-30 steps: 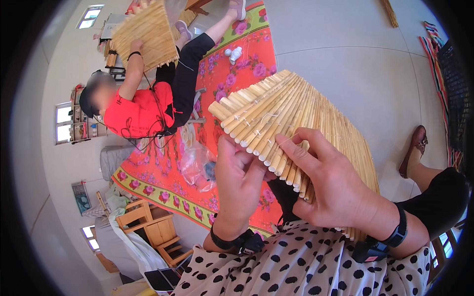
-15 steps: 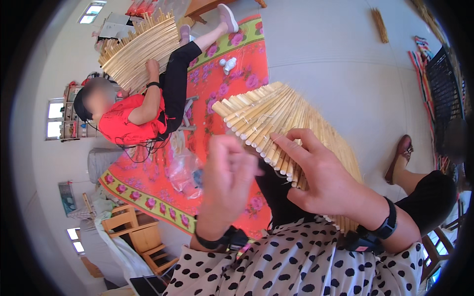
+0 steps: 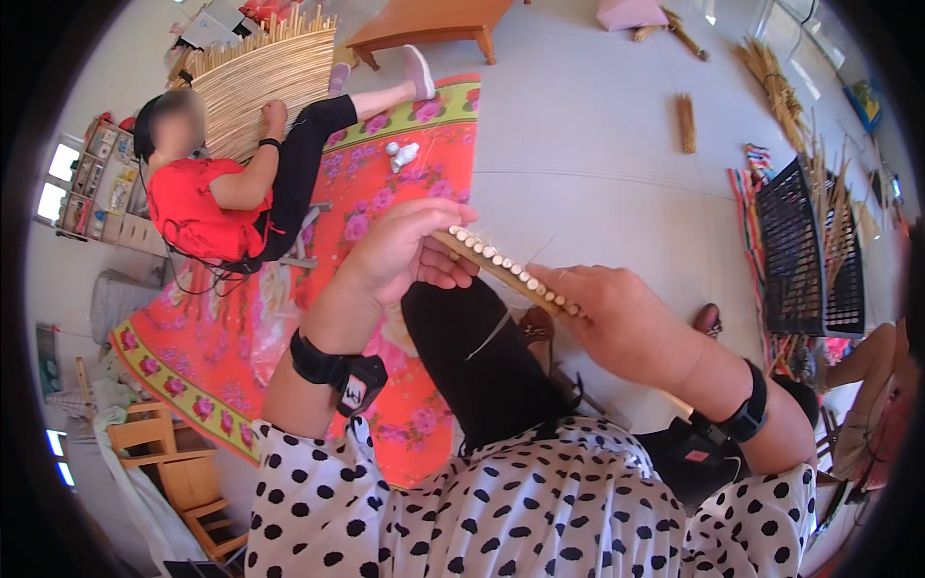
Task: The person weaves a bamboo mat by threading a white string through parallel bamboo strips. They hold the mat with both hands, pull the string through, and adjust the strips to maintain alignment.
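A stitched mat of straw-coloured stalks [image 3: 503,268] is tilted so that a row of pale cut ends faces me. My left hand [image 3: 409,249] grips its left end, thumb above and fingers curled beneath. At the other end my right hand [image 3: 617,308] is closed on the mat, with its fingers partly hidden behind the hand. A thin loose thread rises beside the right thumb. Below the mat, another pale strand [image 3: 489,335] hangs over my black trouser leg.
To the left, a person in red [image 3: 207,197] holds a larger stalk mat [image 3: 260,91]. A flowered red floor cloth [image 3: 434,154] spreads between us. A wooden table [image 3: 424,24] stands at the back. On the right are a black crate [image 3: 805,250] of stalks and a straw bundle [image 3: 685,123].
The mat has turned from showing its broad face to nearly edge-on. My left hand, blurred and off the mat before, now holds its left end. The view has shifted rightward.
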A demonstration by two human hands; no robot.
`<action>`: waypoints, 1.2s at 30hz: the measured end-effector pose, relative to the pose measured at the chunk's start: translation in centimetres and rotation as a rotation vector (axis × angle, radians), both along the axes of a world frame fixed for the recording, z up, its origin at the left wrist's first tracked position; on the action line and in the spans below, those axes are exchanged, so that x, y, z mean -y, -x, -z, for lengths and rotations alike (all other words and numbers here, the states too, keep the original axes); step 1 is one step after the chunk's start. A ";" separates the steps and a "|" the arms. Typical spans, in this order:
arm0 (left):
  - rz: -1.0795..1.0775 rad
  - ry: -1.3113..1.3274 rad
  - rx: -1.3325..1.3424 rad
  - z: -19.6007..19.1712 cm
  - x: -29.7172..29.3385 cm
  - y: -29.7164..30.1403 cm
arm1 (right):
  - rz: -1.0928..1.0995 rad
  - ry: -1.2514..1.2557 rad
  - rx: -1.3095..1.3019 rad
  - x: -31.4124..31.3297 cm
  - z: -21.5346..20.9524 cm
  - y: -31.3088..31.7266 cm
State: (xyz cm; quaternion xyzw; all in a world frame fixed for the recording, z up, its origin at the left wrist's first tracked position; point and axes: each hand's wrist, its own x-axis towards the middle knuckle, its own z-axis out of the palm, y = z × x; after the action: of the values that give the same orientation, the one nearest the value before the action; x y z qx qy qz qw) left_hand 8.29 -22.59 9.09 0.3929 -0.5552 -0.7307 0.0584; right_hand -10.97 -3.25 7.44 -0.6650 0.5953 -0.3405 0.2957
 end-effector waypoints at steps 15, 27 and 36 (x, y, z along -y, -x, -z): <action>-0.325 -0.260 -0.589 7.9 -15.4 10.6 | 0.961 -0.328 0.696 -9.2 3.4 3.6; -0.161 -0.669 -0.610 12.2 -24.7 14.2 | 1.391 -0.180 0.581 -12.2 9.4 7.5; 0.628 0.160 -0.355 10.8 -18.5 11.1 | 1.336 -0.159 0.247 -19.5 8.0 7.8</action>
State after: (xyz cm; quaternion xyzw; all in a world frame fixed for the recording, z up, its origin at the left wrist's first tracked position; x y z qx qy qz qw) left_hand -2.79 -4.07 -1.72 0.0646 -0.6852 -0.7242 -0.0430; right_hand -18.81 16.21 -0.53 -0.0876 0.8630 -0.4786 0.1357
